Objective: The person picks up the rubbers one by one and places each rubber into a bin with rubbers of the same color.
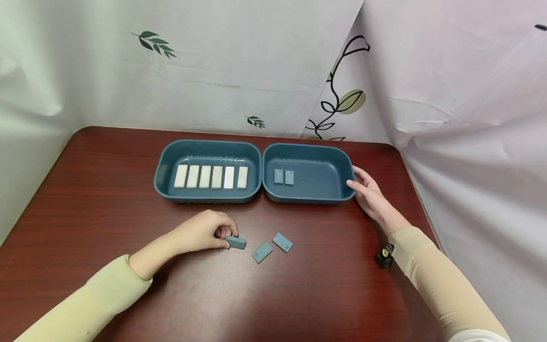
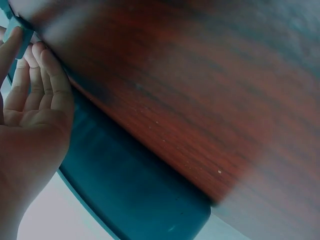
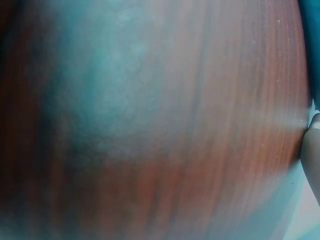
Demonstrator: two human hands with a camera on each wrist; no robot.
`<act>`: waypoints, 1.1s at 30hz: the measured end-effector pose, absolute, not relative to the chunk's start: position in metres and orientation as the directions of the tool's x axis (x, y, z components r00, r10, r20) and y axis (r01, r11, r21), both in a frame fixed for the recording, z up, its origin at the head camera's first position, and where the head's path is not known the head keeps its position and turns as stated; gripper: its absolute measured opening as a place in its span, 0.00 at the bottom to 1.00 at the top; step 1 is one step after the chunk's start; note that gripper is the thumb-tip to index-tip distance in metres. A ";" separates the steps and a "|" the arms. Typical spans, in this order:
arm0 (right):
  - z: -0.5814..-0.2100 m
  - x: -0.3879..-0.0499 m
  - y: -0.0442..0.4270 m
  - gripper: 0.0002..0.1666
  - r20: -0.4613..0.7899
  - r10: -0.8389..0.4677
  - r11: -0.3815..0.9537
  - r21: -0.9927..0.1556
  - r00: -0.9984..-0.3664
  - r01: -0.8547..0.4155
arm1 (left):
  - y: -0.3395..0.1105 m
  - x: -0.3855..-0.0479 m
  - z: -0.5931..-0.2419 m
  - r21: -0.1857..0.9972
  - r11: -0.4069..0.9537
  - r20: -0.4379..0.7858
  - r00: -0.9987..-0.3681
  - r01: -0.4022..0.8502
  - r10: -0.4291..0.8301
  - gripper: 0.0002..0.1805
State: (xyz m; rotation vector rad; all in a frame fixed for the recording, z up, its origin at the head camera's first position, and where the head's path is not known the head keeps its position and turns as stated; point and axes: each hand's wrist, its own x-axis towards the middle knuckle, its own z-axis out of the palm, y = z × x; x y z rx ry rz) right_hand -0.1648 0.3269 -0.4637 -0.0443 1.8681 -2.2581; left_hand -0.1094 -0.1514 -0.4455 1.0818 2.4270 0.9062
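Observation:
In the head view my left hand [image 1: 207,231] pinches a small blue-grey rectangular block [image 1: 236,242] between thumb and fingers, low over the table. The left wrist view also shows this block [image 2: 20,37] at the fingertips. Just right of it, two flat blue-grey blocks [image 1: 262,252] lie askew on the wood. My right hand [image 1: 369,194] grips the right end of the right blue bin [image 1: 326,200], thumb over the rim and fingers along the outside. Two blue-grey blocks [image 1: 289,177] lie side by side in that bin. Only a fingertip [image 3: 314,132] shows in the right wrist view.
Touching the right bin is a matching left bin [image 1: 205,198] with a row of several white blocks [image 1: 204,176]. Both stand near the back of the dark red-brown table [image 1: 316,289]. White patterned fabric [image 1: 213,71] hangs behind. A small black device [image 1: 384,256] is at the right wrist.

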 end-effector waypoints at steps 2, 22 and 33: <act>-0.464 -0.165 0.327 0.27 -0.109 -0.178 -0.176 -0.974 -0.978 0.140 | -0.151 -0.110 -0.446 0.672 0.508 -0.041 -0.657 0.539 0.752 0.12; -0.463 -0.164 0.326 0.28 -0.123 -0.167 -0.176 -0.972 -0.978 0.152 | -0.147 -0.112 -0.446 0.751 0.457 0.026 -0.713 0.477 0.701 0.11; -0.464 -0.164 0.327 0.29 -0.126 -0.170 -0.163 -0.975 -0.977 0.153 | -0.138 -0.118 -0.439 0.789 0.470 0.014 -0.777 0.395 0.629 0.12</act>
